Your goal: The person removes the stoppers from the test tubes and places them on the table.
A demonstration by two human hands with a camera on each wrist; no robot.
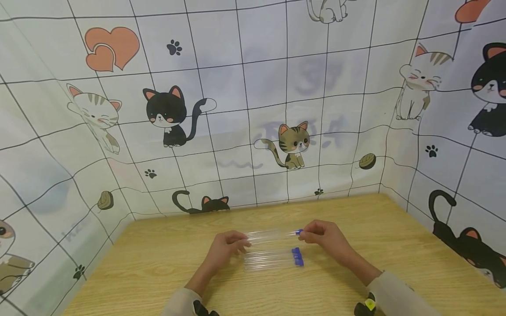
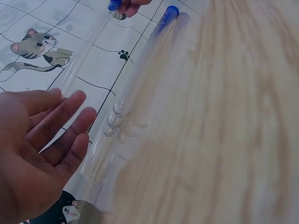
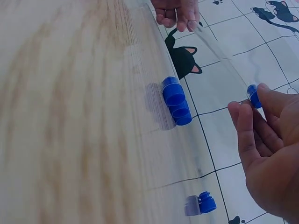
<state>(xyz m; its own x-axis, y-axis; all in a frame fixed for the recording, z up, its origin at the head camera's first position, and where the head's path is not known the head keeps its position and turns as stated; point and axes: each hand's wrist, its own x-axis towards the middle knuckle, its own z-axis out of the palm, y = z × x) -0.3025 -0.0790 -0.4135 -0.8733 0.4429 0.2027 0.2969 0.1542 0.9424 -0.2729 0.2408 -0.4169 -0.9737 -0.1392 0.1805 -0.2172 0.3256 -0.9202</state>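
Note:
A clear test tube (image 1: pixel 269 235) with a blue stopper (image 3: pixel 253 96) is held off the table between my two hands. My left hand (image 1: pixel 227 248) pinches its plain end between thumb and index finger, the other fingers loosely bent. At the opposite end, my right hand (image 1: pixel 328 239) pinches the stopper between thumb and fingers. Below the held tube, several more clear tubes (image 1: pixel 269 260) lie side by side on the table. Their blue stoppers (image 3: pixel 175 100) point right. Another blue stopper (image 3: pixel 207 203), ribbed at one end, shows nearer in the right wrist view; whether it sits in a tube I cannot tell.
The light wood table (image 1: pixel 166 272) reaches back to a white cloth (image 1: pixel 221 171) printed with cats and grid lines, which surrounds it at the back and sides. Dark bands with small figures (image 1: pixel 365 305) sit around my wrists, over pale sleeves (image 1: pixel 395 294).

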